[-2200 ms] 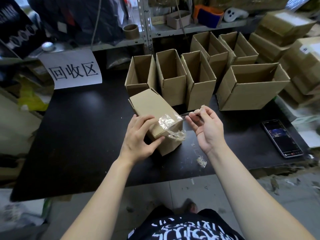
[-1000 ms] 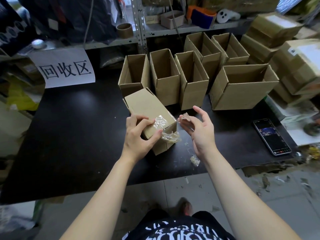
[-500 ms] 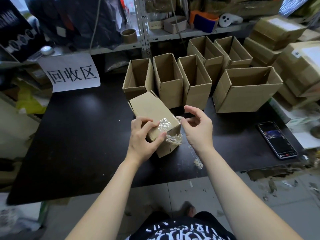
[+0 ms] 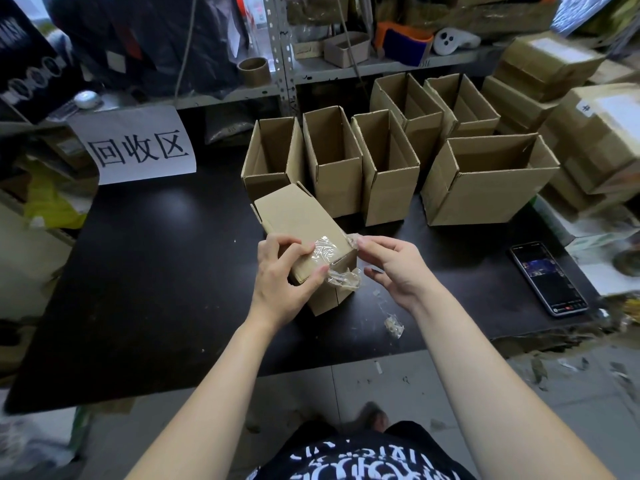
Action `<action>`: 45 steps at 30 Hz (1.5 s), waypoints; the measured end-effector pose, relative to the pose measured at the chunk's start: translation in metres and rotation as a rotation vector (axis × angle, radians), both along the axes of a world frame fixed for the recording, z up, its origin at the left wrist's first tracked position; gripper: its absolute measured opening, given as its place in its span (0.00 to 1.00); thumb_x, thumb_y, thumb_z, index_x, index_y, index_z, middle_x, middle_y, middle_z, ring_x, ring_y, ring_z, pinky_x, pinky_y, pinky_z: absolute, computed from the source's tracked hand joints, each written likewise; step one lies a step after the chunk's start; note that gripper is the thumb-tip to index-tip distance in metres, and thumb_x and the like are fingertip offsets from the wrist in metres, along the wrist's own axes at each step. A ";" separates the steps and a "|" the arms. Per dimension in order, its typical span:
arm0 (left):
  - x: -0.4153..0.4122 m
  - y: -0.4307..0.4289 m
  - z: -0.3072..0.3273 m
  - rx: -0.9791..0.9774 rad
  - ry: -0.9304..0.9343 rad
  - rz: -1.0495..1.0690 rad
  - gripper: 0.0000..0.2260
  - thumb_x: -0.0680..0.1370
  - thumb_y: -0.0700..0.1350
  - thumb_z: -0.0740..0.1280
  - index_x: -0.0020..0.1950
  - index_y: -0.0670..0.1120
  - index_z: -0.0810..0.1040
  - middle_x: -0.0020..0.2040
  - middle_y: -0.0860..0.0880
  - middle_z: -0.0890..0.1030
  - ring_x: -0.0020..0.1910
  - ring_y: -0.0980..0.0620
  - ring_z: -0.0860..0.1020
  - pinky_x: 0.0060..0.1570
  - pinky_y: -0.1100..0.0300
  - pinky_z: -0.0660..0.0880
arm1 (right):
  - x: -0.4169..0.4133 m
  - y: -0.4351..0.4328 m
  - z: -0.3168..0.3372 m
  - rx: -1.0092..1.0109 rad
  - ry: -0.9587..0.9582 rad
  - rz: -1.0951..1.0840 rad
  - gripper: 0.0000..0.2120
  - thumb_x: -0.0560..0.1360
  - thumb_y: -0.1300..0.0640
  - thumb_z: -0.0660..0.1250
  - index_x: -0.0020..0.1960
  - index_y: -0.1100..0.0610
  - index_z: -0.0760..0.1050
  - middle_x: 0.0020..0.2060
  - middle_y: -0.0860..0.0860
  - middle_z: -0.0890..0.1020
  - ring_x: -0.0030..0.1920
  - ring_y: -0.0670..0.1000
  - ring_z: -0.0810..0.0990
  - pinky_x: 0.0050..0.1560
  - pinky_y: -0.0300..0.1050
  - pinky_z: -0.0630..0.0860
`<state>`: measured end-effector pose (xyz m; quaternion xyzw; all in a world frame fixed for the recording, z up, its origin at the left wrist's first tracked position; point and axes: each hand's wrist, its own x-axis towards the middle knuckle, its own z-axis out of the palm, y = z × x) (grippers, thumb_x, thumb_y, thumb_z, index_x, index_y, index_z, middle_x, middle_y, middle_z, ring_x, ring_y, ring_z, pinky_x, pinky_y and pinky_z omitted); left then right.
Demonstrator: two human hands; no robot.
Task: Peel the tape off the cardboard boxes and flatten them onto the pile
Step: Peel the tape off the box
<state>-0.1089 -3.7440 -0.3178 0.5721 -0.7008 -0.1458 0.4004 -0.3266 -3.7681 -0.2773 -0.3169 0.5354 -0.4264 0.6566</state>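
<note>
A small cardboard box [image 4: 298, 220] lies on its side on the black table [image 4: 156, 271], its taped end towards me. Clear crumpled tape [image 4: 329, 252] clings to that end and hangs loose at its lower edge. My left hand [image 4: 282, 278] grips the box's near end, thumb by the loose tape. My right hand [image 4: 394, 268] is at the box's right corner, fingertips pinching a bit of tape there.
Several open upright boxes [image 4: 384, 168] stand in a row behind, with a larger one [image 4: 485, 181] to the right. A phone [image 4: 547, 277] lies at the table's right. A tape scrap [image 4: 393, 325] sits near the front edge. Stacked cartons [image 4: 588, 133] fill the right side.
My right hand, which had pulled away to the right with a strip of tape, has come back to the box's right corner. My left hand has kept its hold on the box.
</note>
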 end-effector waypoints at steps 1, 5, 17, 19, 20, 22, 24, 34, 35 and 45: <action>0.000 0.000 0.000 -0.002 0.001 -0.002 0.18 0.75 0.60 0.71 0.56 0.47 0.83 0.59 0.52 0.72 0.61 0.50 0.68 0.61 0.72 0.63 | -0.001 -0.001 -0.001 0.000 -0.032 -0.001 0.08 0.75 0.58 0.75 0.53 0.58 0.85 0.46 0.49 0.88 0.46 0.44 0.84 0.49 0.42 0.76; 0.001 -0.001 0.000 -0.009 0.003 -0.015 0.18 0.75 0.59 0.72 0.56 0.47 0.83 0.59 0.53 0.71 0.61 0.51 0.68 0.62 0.71 0.64 | 0.002 -0.002 -0.002 -0.036 -0.135 -0.095 0.04 0.77 0.64 0.72 0.52 0.63 0.83 0.41 0.51 0.86 0.42 0.44 0.82 0.45 0.35 0.78; 0.010 -0.009 0.002 0.061 0.093 -0.104 0.18 0.77 0.58 0.70 0.60 0.48 0.83 0.64 0.54 0.72 0.67 0.53 0.71 0.69 0.61 0.68 | 0.005 -0.007 -0.023 -0.078 -0.215 -0.465 0.05 0.79 0.66 0.69 0.51 0.61 0.83 0.44 0.53 0.85 0.41 0.44 0.81 0.47 0.35 0.78; 0.013 -0.008 0.002 0.070 0.100 -0.093 0.18 0.77 0.57 0.70 0.61 0.48 0.82 0.64 0.54 0.72 0.67 0.53 0.71 0.70 0.58 0.68 | 0.001 -0.010 -0.025 -0.111 -0.220 -0.554 0.06 0.80 0.67 0.68 0.48 0.60 0.82 0.39 0.50 0.85 0.40 0.45 0.80 0.47 0.35 0.78; 0.017 -0.008 0.002 0.068 0.105 -0.077 0.17 0.78 0.57 0.70 0.61 0.48 0.82 0.64 0.53 0.72 0.68 0.53 0.71 0.70 0.56 0.68 | -0.006 -0.013 -0.025 -0.124 -0.246 -0.617 0.07 0.80 0.68 0.67 0.47 0.60 0.82 0.36 0.48 0.85 0.40 0.45 0.79 0.46 0.35 0.77; 0.027 -0.006 0.000 0.059 0.116 -0.053 0.17 0.78 0.55 0.70 0.62 0.48 0.82 0.65 0.53 0.72 0.68 0.51 0.71 0.71 0.52 0.69 | -0.026 -0.014 -0.026 -0.184 -0.162 -0.658 0.06 0.80 0.67 0.67 0.46 0.61 0.82 0.36 0.47 0.85 0.41 0.45 0.80 0.45 0.33 0.77; 0.032 -0.005 -0.001 0.062 0.110 -0.054 0.16 0.79 0.54 0.70 0.63 0.48 0.82 0.65 0.53 0.72 0.68 0.50 0.71 0.71 0.50 0.70 | -0.039 -0.003 -0.032 -0.238 0.134 -0.513 0.03 0.78 0.63 0.72 0.47 0.61 0.85 0.41 0.49 0.87 0.44 0.43 0.83 0.47 0.33 0.77; 0.010 -0.007 0.001 0.096 0.131 -0.047 0.15 0.79 0.50 0.73 0.65 0.49 0.81 0.67 0.54 0.72 0.71 0.53 0.69 0.74 0.52 0.66 | -0.048 0.056 -0.113 -0.167 1.183 0.436 0.12 0.78 0.51 0.71 0.40 0.56 0.84 0.42 0.52 0.83 0.47 0.57 0.81 0.50 0.49 0.76; 0.009 -0.007 0.001 0.096 0.137 -0.045 0.15 0.79 0.51 0.72 0.65 0.49 0.81 0.67 0.54 0.72 0.71 0.53 0.69 0.74 0.53 0.66 | -0.049 0.057 -0.112 -0.166 1.223 0.476 0.13 0.79 0.48 0.69 0.41 0.53 0.84 0.43 0.50 0.84 0.49 0.56 0.81 0.53 0.50 0.73; 0.011 -0.003 0.004 0.148 0.137 -0.106 0.20 0.81 0.55 0.64 0.70 0.48 0.79 0.70 0.54 0.69 0.73 0.53 0.66 0.74 0.63 0.61 | -0.024 0.049 -0.065 -0.274 0.934 0.006 0.10 0.81 0.55 0.66 0.58 0.54 0.82 0.50 0.51 0.86 0.54 0.53 0.81 0.53 0.42 0.74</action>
